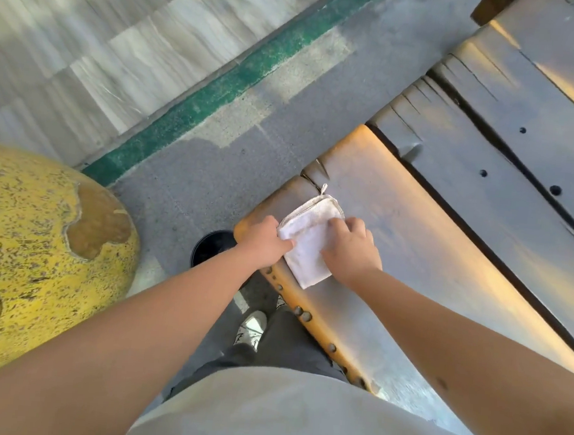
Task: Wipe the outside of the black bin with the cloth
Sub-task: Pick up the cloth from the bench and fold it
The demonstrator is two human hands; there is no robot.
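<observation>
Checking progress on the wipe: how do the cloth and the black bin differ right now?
The cloth is white and lies folded on the wooden bench; the black bin stands lower, on the pavement beside the bench end. The left hand and right hand touch the cloth; neither touches the bin. The cloth shows fully; the bin is partly hidden.

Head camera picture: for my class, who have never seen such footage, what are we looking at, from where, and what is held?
There is no machine here. A camera worn on a person's head looks down at their own bare arms. Both hands, the left hand and the right hand, rest on a folded white cloth lying on a wooden bench. On the ground beside the bench end stands the black bin, mostly hidden, not yet being wiped. A large yellow speckled ball sits at the left. The person's shoe shows below.
</observation>
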